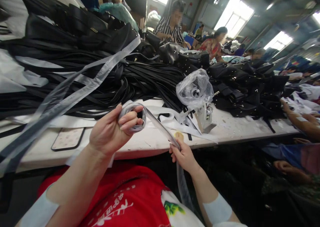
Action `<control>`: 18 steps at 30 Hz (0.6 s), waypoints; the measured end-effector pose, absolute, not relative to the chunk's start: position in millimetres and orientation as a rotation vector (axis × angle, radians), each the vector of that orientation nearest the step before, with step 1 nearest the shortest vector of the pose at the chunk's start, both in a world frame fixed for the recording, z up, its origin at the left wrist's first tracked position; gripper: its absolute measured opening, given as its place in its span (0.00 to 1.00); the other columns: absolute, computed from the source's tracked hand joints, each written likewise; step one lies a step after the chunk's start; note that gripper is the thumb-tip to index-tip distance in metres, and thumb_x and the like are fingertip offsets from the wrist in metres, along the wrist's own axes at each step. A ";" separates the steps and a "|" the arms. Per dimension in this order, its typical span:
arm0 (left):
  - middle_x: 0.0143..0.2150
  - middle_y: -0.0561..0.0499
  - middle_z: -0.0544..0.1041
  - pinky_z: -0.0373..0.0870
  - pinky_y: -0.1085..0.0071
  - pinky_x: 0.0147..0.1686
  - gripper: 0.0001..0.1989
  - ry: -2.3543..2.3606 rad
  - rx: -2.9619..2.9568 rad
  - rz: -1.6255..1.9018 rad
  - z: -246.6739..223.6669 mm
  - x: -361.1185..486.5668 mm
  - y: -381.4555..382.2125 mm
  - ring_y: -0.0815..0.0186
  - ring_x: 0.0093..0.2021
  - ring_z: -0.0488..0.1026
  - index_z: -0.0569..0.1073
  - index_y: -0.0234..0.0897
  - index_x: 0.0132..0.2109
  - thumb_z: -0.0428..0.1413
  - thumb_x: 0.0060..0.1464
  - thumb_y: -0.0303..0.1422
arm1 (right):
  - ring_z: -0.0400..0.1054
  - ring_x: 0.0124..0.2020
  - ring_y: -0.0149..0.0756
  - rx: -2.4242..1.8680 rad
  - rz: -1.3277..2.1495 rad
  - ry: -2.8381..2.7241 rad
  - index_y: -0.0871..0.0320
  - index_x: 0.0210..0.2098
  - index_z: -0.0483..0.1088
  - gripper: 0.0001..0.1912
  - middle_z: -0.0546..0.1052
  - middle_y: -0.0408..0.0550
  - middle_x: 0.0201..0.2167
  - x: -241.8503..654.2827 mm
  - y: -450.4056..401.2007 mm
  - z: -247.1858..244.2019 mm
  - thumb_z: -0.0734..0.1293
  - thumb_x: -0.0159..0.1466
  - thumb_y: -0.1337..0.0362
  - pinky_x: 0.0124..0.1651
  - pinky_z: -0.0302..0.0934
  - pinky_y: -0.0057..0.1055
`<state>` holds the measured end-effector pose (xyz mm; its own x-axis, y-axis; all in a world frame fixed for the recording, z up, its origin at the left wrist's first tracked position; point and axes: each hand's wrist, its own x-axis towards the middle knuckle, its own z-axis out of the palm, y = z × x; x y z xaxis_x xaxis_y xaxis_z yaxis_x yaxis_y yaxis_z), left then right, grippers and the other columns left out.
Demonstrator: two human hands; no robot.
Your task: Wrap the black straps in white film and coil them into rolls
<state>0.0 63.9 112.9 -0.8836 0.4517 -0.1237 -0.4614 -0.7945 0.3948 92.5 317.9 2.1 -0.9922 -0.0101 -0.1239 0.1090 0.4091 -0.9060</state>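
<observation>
My left hand [128,123] is closed around a small coil of clear plastic strip [138,128], its fingers hooked through the middle. From the coil a flat length of the strip [160,125] slants down to the right. My right hand [182,153] pinches that length between thumb and fingers, and the loose end hangs below it toward my lap. Beyond both hands, black straps [150,75] lie in a thick heap. Another long clear strip [97,78] runs across the heap on the left.
A phone-like flat thing in a patterned case [68,138] lies near the table's [147,148] front edge. A plastic-wrapped roll [195,88] stands right of centre. Black bags [252,90] are piled behind. A co-worker's arm [295,118] reaches in at far right; other people sit across the table.
</observation>
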 end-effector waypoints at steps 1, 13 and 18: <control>0.21 0.57 0.61 0.76 0.69 0.42 0.21 0.591 -0.012 2.632 113.9 -2.5 60.8 0.74 0.17 0.60 0.72 0.26 0.48 0.36 0.69 0.32 | 0.62 0.16 0.25 0.018 -1.594 2.483 0.57 0.47 0.69 0.16 0.71 0.38 0.23 94.1 319.2 5.3 0.59 0.69 0.53 0.22 0.59 0.23; 0.23 0.50 0.67 0.64 0.68 0.31 0.17 2.477 0.915 1.372 33.5 17.6 101.4 0.61 0.25 0.66 0.69 0.38 0.27 0.62 0.49 0.46 | 0.59 0.14 0.25 -0.016 -1.993 1.810 0.61 0.29 0.72 0.23 0.68 0.39 0.15 74.0 345.5 43.5 0.67 0.61 0.45 0.22 0.58 0.24; 0.13 0.54 0.60 0.55 0.74 0.17 0.27 1.696 0.594 1.503 44.7 7.6 82.3 0.69 0.14 0.57 0.75 0.35 0.26 0.48 0.61 0.51 | 0.71 0.30 0.30 -0.095 -1.637 2.045 0.61 0.36 0.74 0.21 0.77 0.45 0.30 55.7 355.6 27.1 0.67 0.62 0.47 0.38 0.65 0.28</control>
